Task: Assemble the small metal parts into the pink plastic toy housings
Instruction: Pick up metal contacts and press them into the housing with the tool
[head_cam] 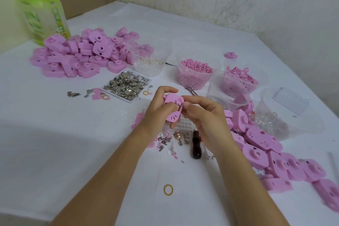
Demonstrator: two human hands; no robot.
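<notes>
Over table (55,115) | left hand (157,113), right hand (205,121) grip one housing (173,100) | one tray (128,99)

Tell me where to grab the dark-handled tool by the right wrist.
Best grip the tool across its thick dark handle, coming from above and the left: it lies flat, butt toward the person, and the right hand hangs close on its right.

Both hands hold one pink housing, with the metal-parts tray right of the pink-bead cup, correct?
No: the head view shows the metal-parts tray left of the pink-bead cup. Left hand and right hand do hold one pink housing.
</notes>
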